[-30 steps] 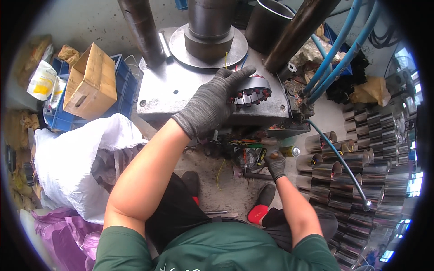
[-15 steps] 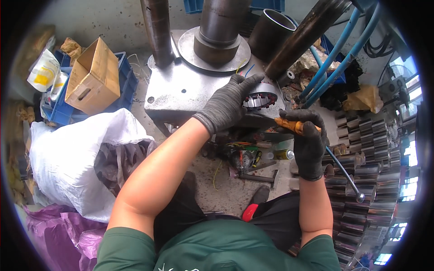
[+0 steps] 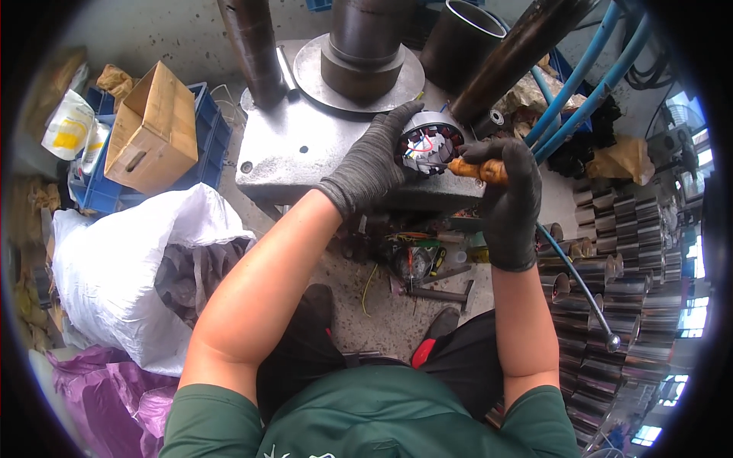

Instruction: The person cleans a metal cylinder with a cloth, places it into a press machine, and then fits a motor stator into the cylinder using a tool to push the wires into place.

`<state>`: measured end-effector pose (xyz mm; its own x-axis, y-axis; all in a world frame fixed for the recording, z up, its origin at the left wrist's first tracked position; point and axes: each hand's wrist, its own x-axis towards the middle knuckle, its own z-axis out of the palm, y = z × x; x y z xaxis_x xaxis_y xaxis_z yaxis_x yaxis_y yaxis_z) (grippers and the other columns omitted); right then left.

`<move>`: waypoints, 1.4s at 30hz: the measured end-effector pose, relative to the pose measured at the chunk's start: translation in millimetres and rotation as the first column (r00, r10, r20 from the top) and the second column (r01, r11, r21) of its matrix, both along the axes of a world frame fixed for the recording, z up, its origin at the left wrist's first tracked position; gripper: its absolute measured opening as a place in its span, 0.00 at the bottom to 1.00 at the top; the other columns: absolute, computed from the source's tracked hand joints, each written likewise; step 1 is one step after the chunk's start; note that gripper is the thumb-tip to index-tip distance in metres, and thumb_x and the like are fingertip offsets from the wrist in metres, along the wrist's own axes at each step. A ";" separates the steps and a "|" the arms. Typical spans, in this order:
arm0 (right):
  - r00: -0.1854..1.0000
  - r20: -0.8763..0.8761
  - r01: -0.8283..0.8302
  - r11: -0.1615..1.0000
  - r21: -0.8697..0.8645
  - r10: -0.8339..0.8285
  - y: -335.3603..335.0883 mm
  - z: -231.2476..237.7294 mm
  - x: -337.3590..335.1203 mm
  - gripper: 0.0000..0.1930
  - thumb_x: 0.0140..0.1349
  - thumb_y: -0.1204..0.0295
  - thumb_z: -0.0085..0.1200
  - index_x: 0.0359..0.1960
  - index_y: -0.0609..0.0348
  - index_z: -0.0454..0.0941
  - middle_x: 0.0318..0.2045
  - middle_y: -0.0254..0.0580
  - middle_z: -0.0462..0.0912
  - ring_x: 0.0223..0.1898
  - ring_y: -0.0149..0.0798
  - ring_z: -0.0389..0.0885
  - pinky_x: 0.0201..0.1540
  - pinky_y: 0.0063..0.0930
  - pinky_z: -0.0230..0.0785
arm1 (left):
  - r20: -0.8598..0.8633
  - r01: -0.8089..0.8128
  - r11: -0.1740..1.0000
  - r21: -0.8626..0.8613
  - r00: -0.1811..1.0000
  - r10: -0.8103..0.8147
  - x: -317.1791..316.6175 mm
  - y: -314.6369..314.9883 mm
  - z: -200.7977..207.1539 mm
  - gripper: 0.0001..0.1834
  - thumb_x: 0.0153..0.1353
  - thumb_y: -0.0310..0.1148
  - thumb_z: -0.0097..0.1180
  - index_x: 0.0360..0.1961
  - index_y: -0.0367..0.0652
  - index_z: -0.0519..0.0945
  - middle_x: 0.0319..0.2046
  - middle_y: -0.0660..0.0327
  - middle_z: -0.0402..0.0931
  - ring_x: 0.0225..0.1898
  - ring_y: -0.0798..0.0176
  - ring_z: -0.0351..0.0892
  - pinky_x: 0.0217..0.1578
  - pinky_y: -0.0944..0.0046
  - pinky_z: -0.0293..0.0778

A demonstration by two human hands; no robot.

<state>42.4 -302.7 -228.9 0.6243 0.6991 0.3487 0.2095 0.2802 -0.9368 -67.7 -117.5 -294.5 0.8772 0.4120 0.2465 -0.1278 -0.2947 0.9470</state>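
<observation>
With the left hand (image 3: 374,164) clamped around the motor core (image 3: 429,143) on the grey press base (image 3: 298,153) and the right hand (image 3: 508,195) gripping an orange-handled screwdriver (image 3: 472,169), the work likely goes best braced firmly — tip eased between the coloured wires (image 3: 422,149), not through them.

Both of my hands are gloved; the left hand (image 3: 372,164) wears a dark grey knit glove, ribbed weave visible across the back, cuff ending at the wrist; the right hand (image 3: 510,200) wears a darker, nearly black glove of the same knit kind, slightly longer cuff, faintly grimy at the fingers. Forearms bare from the cuffs up to the sleeves; short sleeves of a dark green shirt (image 3: 382,420) cover the upper arms; a small pale marking sits low on the chest, too cut off to make out. Dark trousers (image 3: 305,359) over my legs; dark footwear with a red patch (image 3: 429,340) below.
</observation>
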 end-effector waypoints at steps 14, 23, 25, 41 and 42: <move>0.947 -0.100 -0.259 0.907 0.332 0.306 34.3 -8.5 1.2 0.21 0.73 0.54 0.42 0.41 0.58 0.81 0.23 0.40 0.76 0.21 0.35 0.74 0.33 0.36 0.72 | -0.021 -0.028 0.997 0.071 0.999 0.029 3.8 0.7 -1.9 0.57 0.49 0.30 0.81 0.78 0.46 0.60 0.66 0.42 0.68 0.65 0.46 0.75 0.67 0.54 0.75; 0.933 -0.045 -0.304 0.851 0.428 0.356 36.9 11.8 -1.1 0.20 0.73 0.55 0.42 0.45 0.58 0.80 0.26 0.40 0.77 0.21 0.36 0.74 0.29 0.32 0.70 | -0.017 -0.058 0.996 0.069 0.998 0.059 1.3 3.4 0.9 0.55 0.49 0.30 0.80 0.77 0.43 0.61 0.66 0.42 0.70 0.65 0.48 0.76 0.67 0.55 0.75; 0.930 0.027 -0.335 0.811 0.480 0.367 34.1 17.1 -6.4 0.20 0.73 0.55 0.41 0.45 0.58 0.79 0.26 0.39 0.76 0.22 0.36 0.74 0.30 0.34 0.73 | -0.004 -0.019 1.000 -0.005 1.000 0.019 1.9 2.9 4.1 0.55 0.49 0.30 0.80 0.77 0.43 0.61 0.66 0.42 0.70 0.65 0.48 0.76 0.67 0.55 0.75; 0.944 0.005 -0.294 0.833 0.469 0.331 30.2 10.6 2.3 0.22 0.74 0.52 0.38 0.41 0.56 0.78 0.24 0.37 0.75 0.22 0.36 0.74 0.32 0.39 0.74 | -0.029 -0.025 0.999 0.047 0.999 0.027 4.9 4.7 3.4 0.56 0.50 0.27 0.78 0.78 0.47 0.58 0.66 0.48 0.72 0.66 0.57 0.75 0.67 0.58 0.75; 0.927 0.004 -0.319 0.782 0.535 0.375 25.8 27.5 -3.2 0.21 0.75 0.53 0.40 0.41 0.58 0.77 0.23 0.41 0.76 0.21 0.37 0.75 0.31 0.38 0.77 | -0.011 -0.038 0.994 0.106 0.999 0.040 4.9 2.5 3.8 0.57 0.50 0.27 0.78 0.78 0.48 0.57 0.66 0.48 0.72 0.66 0.57 0.75 0.67 0.58 0.75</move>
